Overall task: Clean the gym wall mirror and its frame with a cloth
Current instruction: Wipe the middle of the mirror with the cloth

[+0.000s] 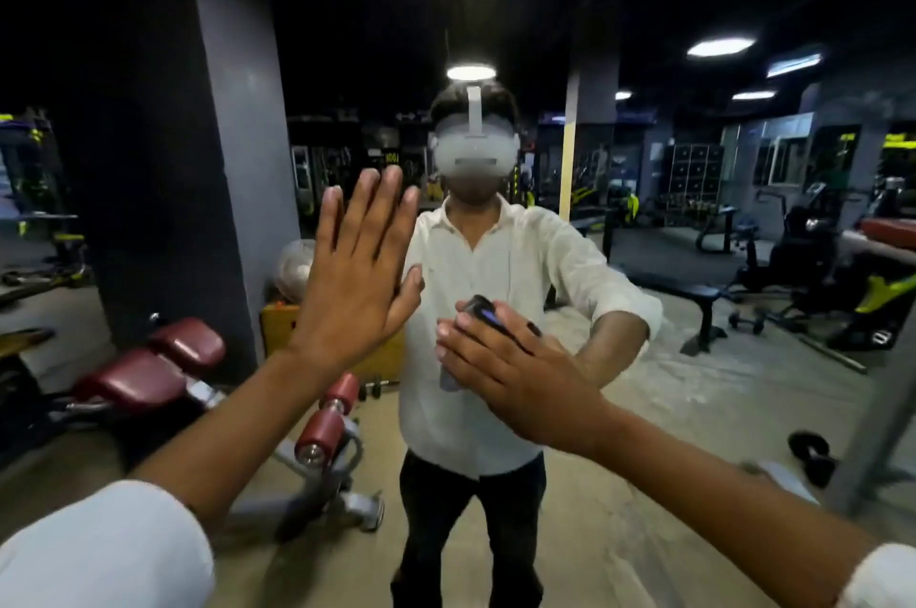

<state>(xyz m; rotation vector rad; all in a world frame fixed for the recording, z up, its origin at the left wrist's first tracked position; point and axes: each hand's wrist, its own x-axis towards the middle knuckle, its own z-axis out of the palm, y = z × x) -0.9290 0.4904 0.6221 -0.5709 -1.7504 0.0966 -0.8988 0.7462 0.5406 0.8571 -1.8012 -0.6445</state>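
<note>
Two hands: both raised to the gym wall mirror [694, 384], which fills the view.
Left hand [354, 270]: flat and fully open, fingers [381, 206] spread upward, palm toward the glass, holding nothing.
Right hand [510, 374]: fingers curled around a dark object with a blue patch [483, 310]; whether it is a cloth cannot be told.
Reflection: a person in a white shirt [476, 310], framed between the two hands.
Background: red-padded weight bench [163, 369] reflected at lower left.

My left hand [354, 260] sits left of centre, raised flat before the mirror [644, 384]; my right hand [510, 374] lies lower, right of centre. A padded bench [148, 369] stands lower left, a flat bench [694, 295] right.
</note>
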